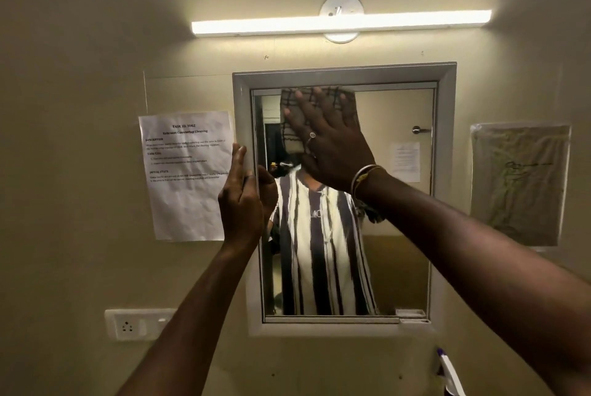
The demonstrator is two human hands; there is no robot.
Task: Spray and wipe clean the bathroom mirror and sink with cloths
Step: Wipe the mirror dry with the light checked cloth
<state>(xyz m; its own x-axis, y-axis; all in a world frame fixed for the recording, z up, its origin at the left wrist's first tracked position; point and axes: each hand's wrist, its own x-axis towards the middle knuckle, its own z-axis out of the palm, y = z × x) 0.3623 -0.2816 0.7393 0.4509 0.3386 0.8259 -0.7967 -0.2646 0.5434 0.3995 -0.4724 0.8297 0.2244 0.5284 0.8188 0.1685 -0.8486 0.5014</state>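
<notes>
A framed bathroom mirror (399, 210) hangs on the wall straight ahead. My right hand (329, 139) lies flat with spread fingers on a checked cloth (292, 136), pressing it against the top of the glass. My left hand (241, 200) grips the mirror's left frame edge, fingers curled round it. The top of a spray bottle (449, 373) shows at the bottom right, below the mirror. The sink is out of view.
A printed task sheet (185, 171) is taped to the wall left of the mirror. A plastic-covered paper (519, 184) hangs to the right. A tube light (339, 23) glows above. A wall socket (134, 325) sits at lower left.
</notes>
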